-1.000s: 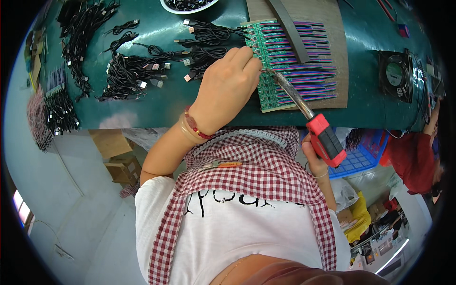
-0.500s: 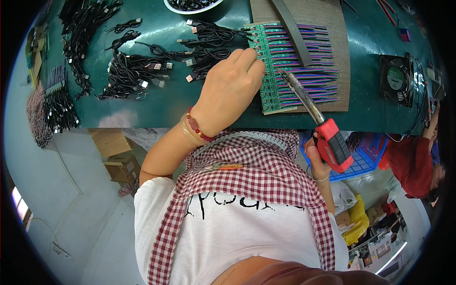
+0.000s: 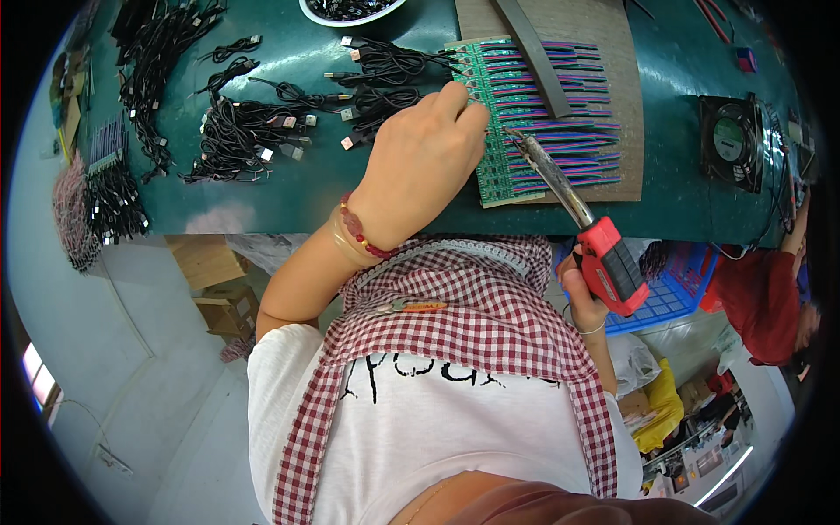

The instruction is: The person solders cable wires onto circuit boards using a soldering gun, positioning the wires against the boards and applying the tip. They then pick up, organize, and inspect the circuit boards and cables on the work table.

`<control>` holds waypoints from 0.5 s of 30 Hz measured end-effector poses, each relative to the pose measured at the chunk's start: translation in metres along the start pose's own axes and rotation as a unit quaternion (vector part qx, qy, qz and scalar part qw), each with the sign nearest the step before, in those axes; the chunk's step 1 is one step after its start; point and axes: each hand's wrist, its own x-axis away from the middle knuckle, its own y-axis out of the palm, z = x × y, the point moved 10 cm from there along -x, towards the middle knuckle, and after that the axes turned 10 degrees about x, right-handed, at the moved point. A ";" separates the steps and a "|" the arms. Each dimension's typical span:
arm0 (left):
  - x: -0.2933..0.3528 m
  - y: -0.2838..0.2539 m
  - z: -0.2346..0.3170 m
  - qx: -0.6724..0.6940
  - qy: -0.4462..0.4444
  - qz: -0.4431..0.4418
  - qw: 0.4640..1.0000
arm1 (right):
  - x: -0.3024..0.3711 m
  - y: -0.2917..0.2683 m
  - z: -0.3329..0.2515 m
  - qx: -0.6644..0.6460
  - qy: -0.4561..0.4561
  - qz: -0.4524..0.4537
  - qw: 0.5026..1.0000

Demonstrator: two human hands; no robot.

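My left hand (image 3: 425, 162) is closed in a pinch at the left edge of a green circuit board panel (image 3: 495, 157). Its fingertips are turned away, so what they hold is hidden. Striped thin wires (image 3: 569, 140) run out from the panel's right side. In my right hand (image 3: 581, 293) is a soldering iron (image 3: 612, 265) with a red and black handle. Its metal tip points up and left, over the panel's middle, close to my left fingers. I cannot tell whether the tip touches the board. Black USB cables (image 3: 391, 63) lie beside my left hand.
A grey bar (image 3: 535, 61) lies across the wires on a brown board (image 3: 612, 31). More black cables (image 3: 232, 131) are heaped to the left. A white bowl (image 3: 350, 17) stands at the back, a black fan (image 3: 731, 144) at the right. A blue basket (image 3: 669, 297) sits below the table edge.
The panel and the grey bar have shifted slightly left. My left hand has edged a little up, and the iron's tip has moved slightly left. Both hands keep their grip.
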 end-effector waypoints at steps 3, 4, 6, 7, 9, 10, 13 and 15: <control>-0.005 -0.001 0.001 0.008 0.001 -0.009 1.000 | 0.003 0.000 0.003 -0.011 0.018 0.011 1.000; -0.006 -0.001 0.002 0.011 0.005 -0.012 1.000 | 0.003 0.000 0.003 -0.012 0.018 0.012 1.000; -0.009 0.001 0.002 0.003 0.011 -0.022 1.000 | 0.001 0.002 0.004 -0.040 0.032 0.002 0.999; -0.010 0.002 0.003 -0.003 0.016 -0.030 0.999 | 0.001 0.002 0.003 -0.041 0.033 0.003 0.999; -0.012 0.004 0.002 -0.007 0.019 -0.038 0.999 | 0.001 0.006 0.005 -0.049 0.050 -0.012 0.997; -0.012 0.005 0.002 -0.010 0.022 -0.045 0.999 | 0.002 0.007 0.006 -0.050 0.050 -0.011 0.997; -0.013 0.006 0.003 -0.010 0.026 -0.052 0.998 | 0.006 0.010 0.009 -0.058 0.049 -0.010 0.997; -0.014 0.007 0.004 -0.008 0.029 -0.054 0.998 | 0.008 0.014 0.013 -0.054 0.063 -0.027 0.996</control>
